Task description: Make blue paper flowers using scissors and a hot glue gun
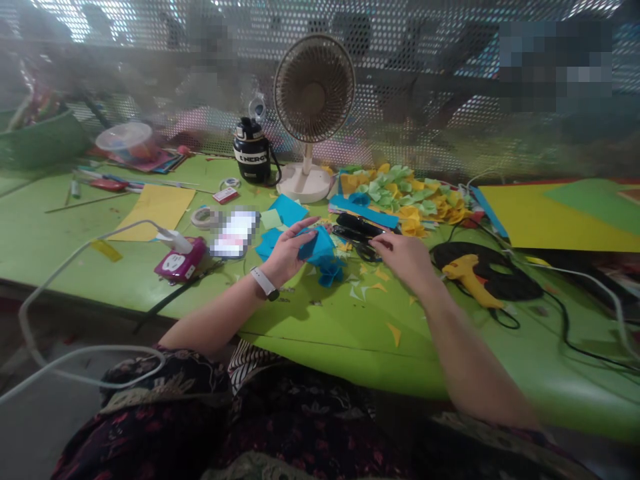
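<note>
My left hand (290, 257), with a white-banded watch on its wrist, has a folded piece of blue paper (316, 248) between thumb and fingers. Just below it a blue paper flower (331, 272) shows over the table. To the right, my right hand (403, 257) is closed, its fingertips pinching the dark looped handles of what look like black scissors (367, 252). Behind these lies a long glossy black object (356, 222) whose kind I cannot make out. More blue paper (291, 210) lies beyond my left hand, and small paper scraps (357, 291) are scattered between my forearms.
A pile of yellow and green paper flowers (400, 190) lies behind, beside a fan (315, 93) and a black bottle (253, 153). A yellow glue gun (470, 277) with its cord is at right. A phone (235, 233), tape roll (205, 217) and purple socket block (181, 261) are left.
</note>
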`<state>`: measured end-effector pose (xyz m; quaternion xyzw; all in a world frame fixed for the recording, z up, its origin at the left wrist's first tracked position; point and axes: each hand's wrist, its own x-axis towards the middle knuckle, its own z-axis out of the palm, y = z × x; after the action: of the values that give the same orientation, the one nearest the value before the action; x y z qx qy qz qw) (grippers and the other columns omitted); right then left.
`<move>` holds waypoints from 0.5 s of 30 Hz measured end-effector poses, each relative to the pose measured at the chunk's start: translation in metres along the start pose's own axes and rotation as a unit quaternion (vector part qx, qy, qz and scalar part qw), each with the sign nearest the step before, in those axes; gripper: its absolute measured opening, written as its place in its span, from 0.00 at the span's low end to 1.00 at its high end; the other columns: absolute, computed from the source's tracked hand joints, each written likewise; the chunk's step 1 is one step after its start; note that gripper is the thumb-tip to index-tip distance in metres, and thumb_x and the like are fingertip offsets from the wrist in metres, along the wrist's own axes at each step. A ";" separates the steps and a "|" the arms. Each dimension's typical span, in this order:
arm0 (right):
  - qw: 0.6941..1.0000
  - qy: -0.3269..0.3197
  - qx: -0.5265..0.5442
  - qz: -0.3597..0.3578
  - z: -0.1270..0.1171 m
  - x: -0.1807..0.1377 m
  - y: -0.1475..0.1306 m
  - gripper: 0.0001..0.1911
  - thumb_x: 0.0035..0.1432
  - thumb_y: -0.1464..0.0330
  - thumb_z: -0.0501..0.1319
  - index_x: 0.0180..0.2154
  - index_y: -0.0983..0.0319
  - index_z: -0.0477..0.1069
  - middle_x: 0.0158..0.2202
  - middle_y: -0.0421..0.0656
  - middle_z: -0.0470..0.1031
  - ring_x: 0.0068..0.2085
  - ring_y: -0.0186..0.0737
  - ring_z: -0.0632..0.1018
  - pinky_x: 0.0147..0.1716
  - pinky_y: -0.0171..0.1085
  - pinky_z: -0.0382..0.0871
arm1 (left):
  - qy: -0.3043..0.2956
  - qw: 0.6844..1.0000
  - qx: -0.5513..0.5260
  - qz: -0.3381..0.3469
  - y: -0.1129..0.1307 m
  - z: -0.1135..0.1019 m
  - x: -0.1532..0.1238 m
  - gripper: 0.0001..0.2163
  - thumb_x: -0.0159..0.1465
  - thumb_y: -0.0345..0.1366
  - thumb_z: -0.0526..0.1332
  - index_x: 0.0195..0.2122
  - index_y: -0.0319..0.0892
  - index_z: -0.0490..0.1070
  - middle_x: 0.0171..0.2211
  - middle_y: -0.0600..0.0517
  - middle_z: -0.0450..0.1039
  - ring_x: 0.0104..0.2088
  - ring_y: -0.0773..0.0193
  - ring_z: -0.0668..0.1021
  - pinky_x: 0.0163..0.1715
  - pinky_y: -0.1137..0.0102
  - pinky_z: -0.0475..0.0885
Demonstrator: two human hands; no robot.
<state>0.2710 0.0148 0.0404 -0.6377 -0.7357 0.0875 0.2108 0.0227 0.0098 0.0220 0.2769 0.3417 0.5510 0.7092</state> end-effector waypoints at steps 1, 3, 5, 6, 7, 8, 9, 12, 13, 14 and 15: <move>0.997 0.000 0.071 0.001 0.000 -0.003 -0.007 0.16 0.62 0.55 0.60 0.32 0.58 0.78 0.27 0.46 0.79 0.28 0.43 0.77 0.27 0.39 0.64 | -0.006 1.000 0.000 0.001 0.000 0.001 -0.001 0.14 0.61 0.26 0.65 0.49 0.41 0.77 0.36 0.49 0.80 0.28 0.70 0.80 0.30 0.75 0.75; 0.972 -0.046 0.232 0.007 0.003 -0.010 -0.023 0.21 0.59 0.48 0.61 0.33 0.59 0.76 0.30 0.45 0.80 0.26 0.41 0.77 0.27 0.39 0.67 | -0.011 1.000 -0.005 0.001 0.000 0.004 -0.003 0.13 0.61 0.25 0.64 0.47 0.40 0.77 0.33 0.50 0.80 0.26 0.71 0.79 0.29 0.76 0.74; 0.935 -0.102 0.339 0.010 0.010 -0.017 -0.037 0.24 0.54 0.44 0.63 0.35 0.58 0.75 0.34 0.45 0.81 0.28 0.40 0.77 0.27 0.38 0.69 | -0.014 1.000 -0.011 -0.001 0.000 0.006 -0.006 0.13 0.61 0.24 0.64 0.46 0.40 0.77 0.31 0.51 0.80 0.25 0.72 0.78 0.28 0.76 0.74; 0.921 -0.120 0.371 0.014 0.014 -0.020 -0.042 0.25 0.52 0.43 0.64 0.36 0.58 0.75 0.36 0.45 0.81 0.28 0.39 0.77 0.26 0.38 0.69 | -0.017 1.000 -0.012 -0.002 0.000 0.006 -0.007 0.13 0.61 0.24 0.64 0.46 0.40 0.77 0.31 0.51 0.80 0.26 0.71 0.78 0.28 0.76 0.74; 0.910 -0.134 0.393 0.020 0.018 -0.022 -0.046 0.26 0.51 0.43 0.65 0.36 0.59 0.74 0.37 0.45 0.81 0.29 0.39 0.78 0.26 0.37 0.70 | -0.020 1.000 -0.011 -0.003 0.000 0.007 -0.007 0.13 0.60 0.24 0.64 0.46 0.40 0.77 0.31 0.51 0.80 0.27 0.70 0.79 0.29 0.75 0.74; 0.901 -0.143 0.409 0.026 0.022 -0.023 -0.049 0.26 0.50 0.43 0.66 0.36 0.59 0.74 0.37 0.45 0.81 0.29 0.38 0.78 0.26 0.37 0.70 | -0.025 1.000 -0.008 -0.002 -0.001 0.007 -0.008 0.13 0.60 0.24 0.64 0.46 0.40 0.77 0.32 0.50 0.81 0.28 0.69 0.80 0.31 0.75 0.75; 0.894 -0.148 0.421 0.031 0.026 -0.024 -0.050 0.26 0.50 0.44 0.67 0.35 0.59 0.74 0.36 0.45 0.81 0.28 0.38 0.78 0.25 0.36 0.69 | -0.030 1.000 -0.005 -0.001 -0.001 0.007 -0.008 0.13 0.60 0.24 0.64 0.47 0.40 0.77 0.33 0.50 0.81 0.29 0.68 0.80 0.32 0.74 0.76; 0.881 -0.149 0.448 0.035 0.033 -0.024 -0.049 0.24 0.50 0.45 0.67 0.34 0.60 0.73 0.34 0.44 0.81 0.27 0.36 0.78 0.24 0.35 0.68 | -0.043 0.999 0.001 0.008 -0.004 0.007 -0.008 0.13 0.60 0.25 0.64 0.47 0.39 0.76 0.37 0.48 0.82 0.32 0.66 0.81 0.36 0.71 0.77; 0.878 -0.148 0.453 0.034 0.033 -0.024 -0.048 0.24 0.50 0.46 0.67 0.34 0.60 0.73 0.33 0.44 0.81 0.26 0.36 0.78 0.24 0.35 0.67 | -0.045 0.999 0.004 0.010 -0.004 0.006 -0.008 0.13 0.60 0.25 0.64 0.47 0.39 0.77 0.38 0.47 0.82 0.32 0.66 0.81 0.36 0.70 0.77; 0.877 -0.145 0.456 0.033 0.034 -0.024 -0.047 0.23 0.51 0.46 0.67 0.34 0.60 0.73 0.33 0.44 0.80 0.26 0.36 0.77 0.24 0.35 0.67 | -0.044 0.999 0.008 0.009 -0.005 0.006 -0.008 0.13 0.60 0.26 0.65 0.46 0.39 0.77 0.38 0.47 0.81 0.32 0.66 0.81 0.36 0.71 0.76; 0.877 -0.141 0.458 0.032 0.033 -0.024 -0.047 0.23 0.51 0.47 0.67 0.34 0.60 0.72 0.32 0.43 0.80 0.26 0.35 0.77 0.24 0.35 0.67 | -0.042 0.999 0.013 0.008 -0.005 0.006 -0.008 0.13 0.60 0.26 0.65 0.47 0.40 0.77 0.37 0.48 0.81 0.31 0.67 0.80 0.35 0.71 0.76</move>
<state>0.2169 -0.0115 0.0248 -0.4736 -0.6149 0.5105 0.3701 0.0291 0.0007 0.0235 0.3118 0.3163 0.5398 0.7151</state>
